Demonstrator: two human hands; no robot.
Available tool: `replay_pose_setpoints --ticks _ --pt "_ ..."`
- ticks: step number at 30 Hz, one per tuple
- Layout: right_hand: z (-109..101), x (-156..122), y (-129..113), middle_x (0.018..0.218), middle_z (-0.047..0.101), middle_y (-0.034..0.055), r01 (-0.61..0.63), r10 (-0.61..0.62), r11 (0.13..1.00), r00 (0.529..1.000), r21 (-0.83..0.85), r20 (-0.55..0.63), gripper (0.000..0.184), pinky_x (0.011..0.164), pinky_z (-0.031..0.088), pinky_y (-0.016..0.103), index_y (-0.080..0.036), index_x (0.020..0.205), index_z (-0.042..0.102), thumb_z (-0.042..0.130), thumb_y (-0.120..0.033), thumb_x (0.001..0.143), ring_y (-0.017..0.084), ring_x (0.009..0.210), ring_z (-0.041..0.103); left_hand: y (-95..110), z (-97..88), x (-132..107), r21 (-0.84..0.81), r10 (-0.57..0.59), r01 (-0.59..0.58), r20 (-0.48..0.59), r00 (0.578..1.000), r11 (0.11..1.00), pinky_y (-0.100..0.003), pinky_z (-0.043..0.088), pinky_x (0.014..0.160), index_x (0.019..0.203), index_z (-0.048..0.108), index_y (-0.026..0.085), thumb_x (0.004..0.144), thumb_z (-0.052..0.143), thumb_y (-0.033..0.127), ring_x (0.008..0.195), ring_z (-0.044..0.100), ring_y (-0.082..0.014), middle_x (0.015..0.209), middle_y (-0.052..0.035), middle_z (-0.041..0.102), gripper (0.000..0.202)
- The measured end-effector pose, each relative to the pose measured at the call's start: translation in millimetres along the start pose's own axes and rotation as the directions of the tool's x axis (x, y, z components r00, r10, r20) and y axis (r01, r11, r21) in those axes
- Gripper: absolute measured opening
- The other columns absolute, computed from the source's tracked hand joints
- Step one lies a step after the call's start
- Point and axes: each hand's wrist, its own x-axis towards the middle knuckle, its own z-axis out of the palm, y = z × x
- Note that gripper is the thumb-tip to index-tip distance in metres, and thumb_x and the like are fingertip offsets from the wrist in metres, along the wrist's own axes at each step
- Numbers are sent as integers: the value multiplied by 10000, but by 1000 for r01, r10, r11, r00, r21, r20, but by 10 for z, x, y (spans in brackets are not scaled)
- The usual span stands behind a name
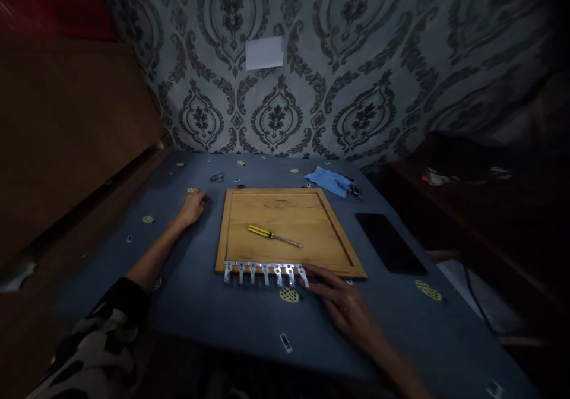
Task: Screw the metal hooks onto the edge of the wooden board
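A silver metal rail with several hooks (pixel 266 273) lies along the near edge of a framed wooden panel (pixel 285 206), its hooks pointing toward me. My right hand (pixel 345 304) is at the rail's right end, its fingers around the last hook. On the panel rests a screwdriver (pixel 262 231) with a yellow and black handle, its shaft pointing right. My left hand (pixel 193 208) lies on the blue cloth to the left of the panel, fingers loosely bent and apart, with nothing visible in them. Beyond it is a small shiny metal item (pixel 217 177), too small to name.
A patterned blue cloth (pixel 178 304) covers the table. At the right are a light blue rag (pixel 330 181), a dark-handled tool (pixel 355 190) and a black flat rectangular item (pixel 390 243). A brown wooden cabinet (pixel 71 132) stands left; the patterned wall (pixel 312 90) rises behind.
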Motion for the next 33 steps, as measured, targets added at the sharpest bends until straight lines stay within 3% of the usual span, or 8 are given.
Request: replay_pose_setpoints --ticks 7,12,21,23,25,28,33 --pt "-13 20 -25 1413 673 138 9 -9 1000 1000 -10 3 416 966 634 411 -257 1158 789 479 -75 948 260 1227 711 -55 -31 -99 -8 -13 13 -21 1000 1000 -462 584 963 1280 623 166 992 643 380 1132 658 -237 1299 -107 644 360" --pt "-17 49 -62 1392 686 125 23 -22 998 1000 -50 13 471 981 625 393 -265 1208 775 454 -45 942 236 1231 709 20 -59 -78 32 -36 37 -25 999 999 -468 581 970 1283 622 164 990 646 379 1144 655 -242 1306 -108 641 364" --pt "-9 66 -186 1419 666 104 -26 27 998 999 -53 26 441 1030 597 424 -226 1153 781 494 -13 896 230 1243 696 165 -316 -62 109 -34 24 92 995 994 -476 555 996 1197 654 143 991 641 380 1144 652 -246 1238 -90 668 314" --pt "3 63 -185 1432 656 114 -42 43 998 999 -40 18 468 1018 599 415 -211 1170 772 479 14 884 228 1247 693 184 -369 -12 144 -33 13 133 991 989 -446 547 970 1138 663 139 992 636 369 1075 655 -225 1146 -69 684 274" --pt "10 61 -185 1432 653 128 -52 52 998 999 -35 16 457 1000 605 419 -201 1176 769 478 10 894 234 1236 698 223 -413 38 179 -37 6 166 985 984 -360 490 930 1067 674 114 1005 554 224 965 621 -195 936 -18 673 174" --pt "11 58 -190 1436 649 130 -45 46 999 999 -26 20 437 1011 596 421 -198 1172 770 496 4 898 236 1248 691 307 -460 87 209 -39 0 181 983 978 -256 360 797 922 663 129 960 502 172 808 519 -168 701 22 537 171" --pt "-6 57 -210 1465 627 122 -72 73 997 996 -23 41 440 1004 598 400 -202 1162 768 514 21 880 233 1236 698 396 -541 62 139 -9 -18 195 981 990 -269 242 685 761 556 193 863 556 238 697 402 -164 657 30 437 111"
